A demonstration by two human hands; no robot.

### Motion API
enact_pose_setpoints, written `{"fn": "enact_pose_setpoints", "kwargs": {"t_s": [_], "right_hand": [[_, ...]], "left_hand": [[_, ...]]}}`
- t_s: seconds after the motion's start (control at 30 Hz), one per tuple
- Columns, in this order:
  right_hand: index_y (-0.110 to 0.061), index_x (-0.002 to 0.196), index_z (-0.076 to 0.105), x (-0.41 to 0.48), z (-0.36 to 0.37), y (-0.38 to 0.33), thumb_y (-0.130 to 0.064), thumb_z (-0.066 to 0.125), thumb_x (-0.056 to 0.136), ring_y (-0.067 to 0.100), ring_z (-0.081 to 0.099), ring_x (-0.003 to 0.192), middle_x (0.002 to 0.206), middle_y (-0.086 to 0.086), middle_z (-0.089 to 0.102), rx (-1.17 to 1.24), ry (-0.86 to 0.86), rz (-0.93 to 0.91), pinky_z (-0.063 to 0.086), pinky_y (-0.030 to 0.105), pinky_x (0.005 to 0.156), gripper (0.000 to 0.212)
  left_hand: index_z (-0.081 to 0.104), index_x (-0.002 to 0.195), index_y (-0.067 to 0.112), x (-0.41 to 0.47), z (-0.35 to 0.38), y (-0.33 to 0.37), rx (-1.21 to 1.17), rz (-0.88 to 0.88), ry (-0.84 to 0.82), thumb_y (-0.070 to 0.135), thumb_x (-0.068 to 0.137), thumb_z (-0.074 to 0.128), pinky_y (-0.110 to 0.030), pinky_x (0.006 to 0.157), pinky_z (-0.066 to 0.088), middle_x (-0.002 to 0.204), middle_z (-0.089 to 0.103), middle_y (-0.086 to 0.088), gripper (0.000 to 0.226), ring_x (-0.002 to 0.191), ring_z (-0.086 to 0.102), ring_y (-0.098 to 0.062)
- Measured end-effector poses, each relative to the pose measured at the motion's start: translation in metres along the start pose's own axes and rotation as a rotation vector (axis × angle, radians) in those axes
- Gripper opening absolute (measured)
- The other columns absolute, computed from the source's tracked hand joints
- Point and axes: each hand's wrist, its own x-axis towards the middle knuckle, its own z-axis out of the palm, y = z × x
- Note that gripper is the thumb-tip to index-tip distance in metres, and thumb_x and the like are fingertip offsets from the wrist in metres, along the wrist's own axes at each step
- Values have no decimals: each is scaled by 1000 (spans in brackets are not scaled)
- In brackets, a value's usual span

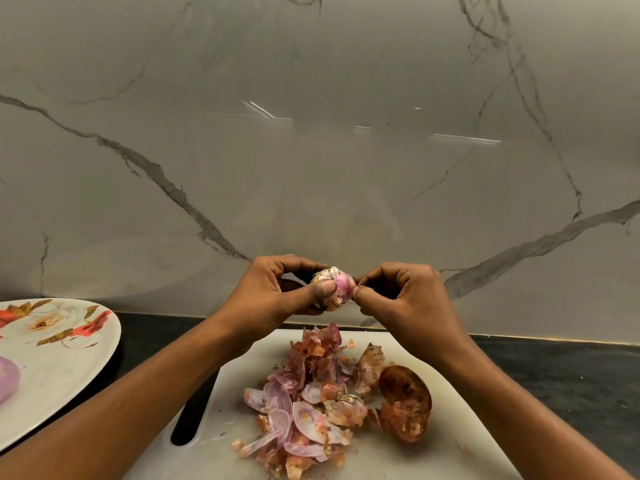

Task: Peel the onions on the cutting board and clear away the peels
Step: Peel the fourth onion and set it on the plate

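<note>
Pink-purple onion, partly peeled, held up above white cutting board. Left hand grips it, thumb pressed on front. Right hand pinches skin at onion's right edge. Peels heaped mid-board; unpeeled brown onion just right of heap. Floral plate left on dark bench, peeled onion on it. Marble wall behind.

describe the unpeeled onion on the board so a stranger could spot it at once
On the white cutting board, look at the right edge of the peel heap. The unpeeled onion lies there: whole, round, dark brown skin, unlike the thin pink scraps beside it.
</note>
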Motion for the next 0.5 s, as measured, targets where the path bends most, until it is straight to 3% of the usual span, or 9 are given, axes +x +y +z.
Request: {"fn": "enact_pose_setpoints", "kwargs": {"t_s": [0.23,0.3,0.33,0.43,0.5], "right_hand": [[-13,84,77,4,-6,1,-10,77,91,21,80,79,84,6,79,107,19,127,68,47,73,7],[-8,96,77,4,-8,-4,-11,78,93,24,81,87,93,10,80,274,-42,168,68,44,75,4],[-9,102,77,4,-9,-6,-16,81,92,24,80,90,97,9,81,317,-72,161,68,42,75,14],[-17,116,77,0,-4,-9,-30,85,82,17,79,96,107,0,81,294,-142,119,66,34,70,38],[-21,119,78,-1,0,-7,-29,84,83,14,79,97,107,-4,82,271,-147,98,65,30,69,37]], "left_hand": [[77,116,9,2,-3,1,-154,-63,-12,23,76,79,-30,78,64,108,77,-6,42,96,79,-32],[77,116,11,2,-3,1,-129,-56,-14,24,76,79,-29,78,64,107,78,-5,42,97,79,-31],[77,116,11,2,-3,1,-110,-49,-16,25,76,79,-29,78,64,107,78,-4,42,97,79,-30],[76,119,10,0,-3,1,-87,-42,-40,25,80,79,-33,81,65,109,79,-6,43,97,79,-31],[75,121,10,0,-2,1,-93,-44,-53,24,81,78,-36,83,65,110,79,-7,43,98,79,-31]]}}
